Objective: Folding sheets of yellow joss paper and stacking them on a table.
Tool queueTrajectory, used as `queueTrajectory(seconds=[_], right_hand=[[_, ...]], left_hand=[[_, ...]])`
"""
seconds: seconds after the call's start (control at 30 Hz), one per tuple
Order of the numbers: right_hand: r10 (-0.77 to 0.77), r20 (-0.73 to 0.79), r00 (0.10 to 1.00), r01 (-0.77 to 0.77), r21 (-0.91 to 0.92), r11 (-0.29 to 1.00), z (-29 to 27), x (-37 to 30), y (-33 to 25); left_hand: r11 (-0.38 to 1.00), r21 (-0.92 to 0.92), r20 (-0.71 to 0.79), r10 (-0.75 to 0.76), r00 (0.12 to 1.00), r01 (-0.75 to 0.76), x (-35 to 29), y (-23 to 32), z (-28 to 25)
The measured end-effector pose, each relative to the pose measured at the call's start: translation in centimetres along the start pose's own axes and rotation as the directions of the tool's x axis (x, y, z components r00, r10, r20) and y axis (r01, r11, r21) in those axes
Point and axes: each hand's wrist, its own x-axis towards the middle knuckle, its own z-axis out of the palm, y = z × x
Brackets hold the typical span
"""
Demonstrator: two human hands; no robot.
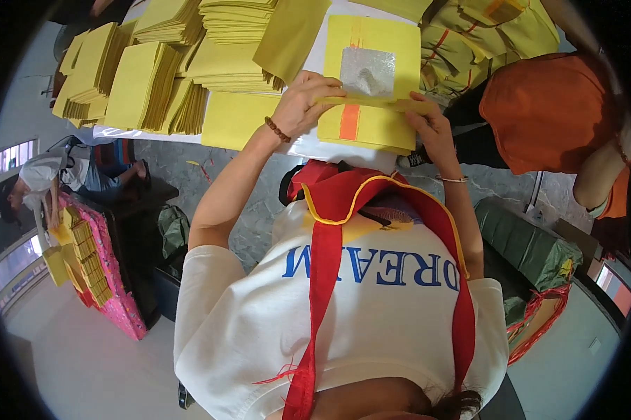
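Note:
A pad of yellow paper (408, 42) lies in front of me, with a silvery foil square (371, 66) on its sheet. The near edge of the top yellow sheet (382, 122) is folded up in a ridge across it, and an orange stripe shows on the near part. My left hand (305, 101) pinches the left end of this fold, fingers closed. At its right end, my right hand (431, 126) grips the paper between thumb and fingers. Beside my left wrist, another flat yellow sheet (235, 119) rests on the table.
Stacks of folded yellow paper (137, 87) fill the table's left side. Yellow bundles with red stripes (462, 45) lie at the right, near a person in orange (546, 112). Another person (78, 175) works at a pink-covered table (123, 301) on the left. Green wrapped packages (525, 241) stand behind my right.

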Motion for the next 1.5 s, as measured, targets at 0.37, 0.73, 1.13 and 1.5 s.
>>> queueTrajectory(seconds=[0.37,0.73,1.13,1.5], right_hand=[[-0.573,0.376,0.728,0.653,-0.635,0.413,-2.0,-1.1,-4.1],[-0.078,0.194,0.978,0.183,-0.613,0.769,-0.2,-2.7,-2.6],[0.086,-0.05,0.995,-0.093,-0.167,0.982,2.1,0.6,-4.0],[-0.031,-0.218,0.975,-0.022,-0.238,0.971,3.0,1.3,-3.1]], left_hand=[[0.911,0.312,-0.037,0.294,0.955,-0.268,-0.7,3.9,-2.6],[0.947,-0.124,-0.011,-0.298,0.954,0.295,-1.2,4.4,-0.1],[0.68,-0.393,0.054,-0.655,0.754,0.619,1.7,0.5,1.5],[0.541,-0.608,0.065,-0.696,0.715,0.581,1.9,1.2,1.1]])
